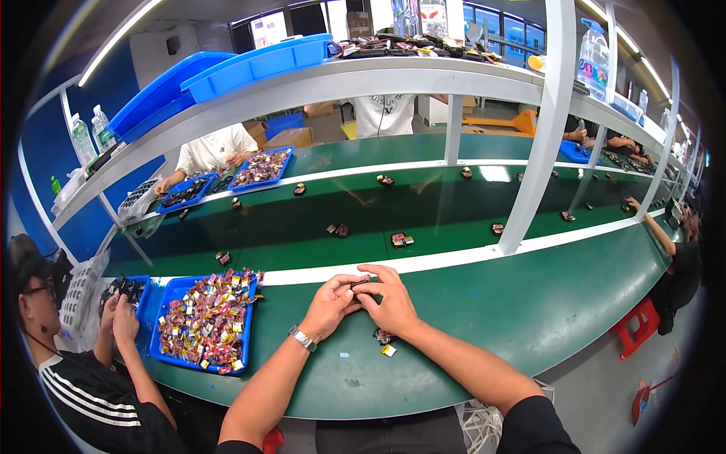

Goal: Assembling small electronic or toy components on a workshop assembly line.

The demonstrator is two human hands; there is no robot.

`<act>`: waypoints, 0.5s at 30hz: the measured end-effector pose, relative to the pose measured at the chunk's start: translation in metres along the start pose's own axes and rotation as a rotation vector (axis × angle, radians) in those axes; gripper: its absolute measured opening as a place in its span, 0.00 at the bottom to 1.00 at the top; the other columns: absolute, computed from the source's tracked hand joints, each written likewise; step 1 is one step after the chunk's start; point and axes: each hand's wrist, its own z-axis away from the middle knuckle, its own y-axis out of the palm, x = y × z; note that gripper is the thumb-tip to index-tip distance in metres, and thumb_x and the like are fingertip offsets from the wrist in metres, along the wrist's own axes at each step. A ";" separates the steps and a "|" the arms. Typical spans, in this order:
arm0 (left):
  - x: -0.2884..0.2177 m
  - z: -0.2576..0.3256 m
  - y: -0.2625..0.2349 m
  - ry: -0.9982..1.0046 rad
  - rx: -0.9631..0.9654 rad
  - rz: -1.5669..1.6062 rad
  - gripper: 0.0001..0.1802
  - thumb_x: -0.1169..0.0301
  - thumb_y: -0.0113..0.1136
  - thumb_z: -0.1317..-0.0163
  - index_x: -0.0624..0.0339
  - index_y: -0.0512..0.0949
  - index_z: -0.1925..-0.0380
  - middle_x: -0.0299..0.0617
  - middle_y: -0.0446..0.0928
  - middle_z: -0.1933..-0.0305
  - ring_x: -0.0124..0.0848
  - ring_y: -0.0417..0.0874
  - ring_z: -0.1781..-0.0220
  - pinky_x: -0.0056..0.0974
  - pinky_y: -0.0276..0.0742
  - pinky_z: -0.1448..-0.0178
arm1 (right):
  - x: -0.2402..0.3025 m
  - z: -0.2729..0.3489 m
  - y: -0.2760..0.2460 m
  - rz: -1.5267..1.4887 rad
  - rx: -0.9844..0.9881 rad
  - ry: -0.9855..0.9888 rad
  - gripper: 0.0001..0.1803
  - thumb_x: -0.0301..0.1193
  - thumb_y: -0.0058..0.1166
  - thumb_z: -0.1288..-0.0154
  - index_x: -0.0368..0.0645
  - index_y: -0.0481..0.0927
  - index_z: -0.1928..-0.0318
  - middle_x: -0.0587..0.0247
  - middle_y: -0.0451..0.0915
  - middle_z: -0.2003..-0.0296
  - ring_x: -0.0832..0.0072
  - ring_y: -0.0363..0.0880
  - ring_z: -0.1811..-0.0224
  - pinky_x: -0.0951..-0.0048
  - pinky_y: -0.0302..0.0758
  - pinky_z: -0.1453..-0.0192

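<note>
My left hand [331, 309] and my right hand [388, 304] meet above the green worktable [454, 325]. Their fingertips close together on a small black part [358, 286] with a bit of dark red on it; the fingers cover most of it. Just below my right hand, partly hidden by it, lies another small dark piece [383, 335] with a yellow-and-white tab [389, 350]. To the left, a blue tray [156, 333] is heaped with many small pink-red pieces [204, 318] bearing yellow and white tabs.
A white ledge [446, 261] separates my table from a green conveyor belt [295, 246] carrying scattered pieces. White posts [541, 151] hold a shelf with blue bins [257, 68]. A co-worker [91, 386] handles parts at left; others sit across and far right. A red stool [635, 329] stands right.
</note>
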 end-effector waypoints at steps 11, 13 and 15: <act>0.003 0.000 -0.010 -0.016 0.030 0.045 0.16 0.71 0.53 0.29 0.59 0.67 0.43 0.44 0.73 0.39 0.32 0.78 0.43 0.43 0.76 0.36 | 0.001 0.000 -0.002 -0.041 0.019 -0.003 0.09 0.22 0.62 0.45 0.43 0.86 0.62 0.60 0.77 0.44 0.60 0.70 0.39 0.63 0.74 0.41; 0.002 -0.001 -0.008 -0.016 0.021 0.040 0.16 0.72 0.52 0.29 0.59 0.67 0.43 0.44 0.73 0.39 0.32 0.78 0.43 0.43 0.76 0.36 | 0.003 -0.001 -0.004 -0.036 0.015 -0.010 0.10 0.22 0.62 0.45 0.43 0.86 0.61 0.60 0.77 0.44 0.60 0.70 0.39 0.63 0.74 0.41; -0.001 0.001 0.001 0.007 0.018 0.032 0.15 0.73 0.51 0.28 0.59 0.68 0.44 0.45 0.73 0.38 0.33 0.77 0.41 0.43 0.76 0.36 | 0.003 0.000 -0.003 -0.034 0.018 -0.010 0.10 0.22 0.61 0.45 0.43 0.86 0.61 0.60 0.77 0.44 0.60 0.71 0.39 0.63 0.74 0.40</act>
